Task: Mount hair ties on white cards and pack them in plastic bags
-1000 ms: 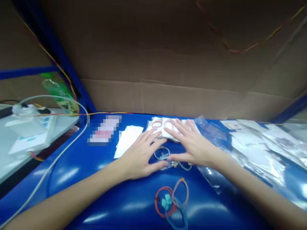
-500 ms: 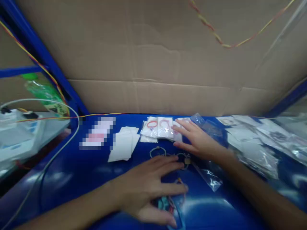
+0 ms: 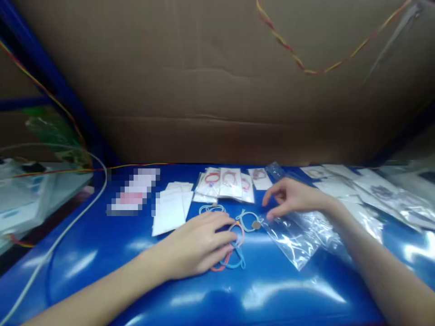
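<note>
My left hand (image 3: 200,242) lies palm down with its fingers stretched over several thin hair ties. A blue hair tie (image 3: 242,262) and a red one (image 3: 217,268) stick out from under its fingertips, close to a pink one (image 3: 242,235). Behind it are a pale hair tie (image 3: 203,208) and another pale one with a brown round piece (image 3: 256,225). My right hand (image 3: 277,199) hovers at the left end of the clear plastic bags (image 3: 295,246), thumb and forefinger apart, nothing seen between them.
White cards (image 3: 171,210) are stacked on the blue table (image 3: 190,301). Bagged cards with hair ties (image 3: 230,181) lie at the back, more bagged cards (image 3: 380,192) at the right. A cardboard wall (image 3: 217,90) stands behind; a white cable (image 3: 73,217) runs down the left.
My left hand has drawn back a little to the left, gathering hair ties closer together. The right hand has moved off the bagged cards, rightward, with its fingers now curled.
</note>
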The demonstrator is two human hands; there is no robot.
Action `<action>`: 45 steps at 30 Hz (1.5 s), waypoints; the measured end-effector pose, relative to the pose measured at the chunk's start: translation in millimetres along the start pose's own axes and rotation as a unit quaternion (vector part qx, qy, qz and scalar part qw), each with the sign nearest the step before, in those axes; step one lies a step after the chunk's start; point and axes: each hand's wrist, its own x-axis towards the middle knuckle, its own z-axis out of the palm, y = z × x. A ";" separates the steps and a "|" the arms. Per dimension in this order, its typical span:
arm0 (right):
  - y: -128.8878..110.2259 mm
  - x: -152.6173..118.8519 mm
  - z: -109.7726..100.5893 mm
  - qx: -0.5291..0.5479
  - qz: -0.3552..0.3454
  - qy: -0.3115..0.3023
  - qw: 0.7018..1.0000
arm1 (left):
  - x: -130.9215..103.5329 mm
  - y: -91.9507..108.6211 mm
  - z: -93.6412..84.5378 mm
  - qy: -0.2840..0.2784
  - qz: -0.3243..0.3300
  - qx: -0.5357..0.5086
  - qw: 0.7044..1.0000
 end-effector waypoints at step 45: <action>-47.6 12.5 63.3 0.514 -0.082 0.146 0.841 | 5.7 3.0 -12.2 0.212 -0.230 -0.414 0.855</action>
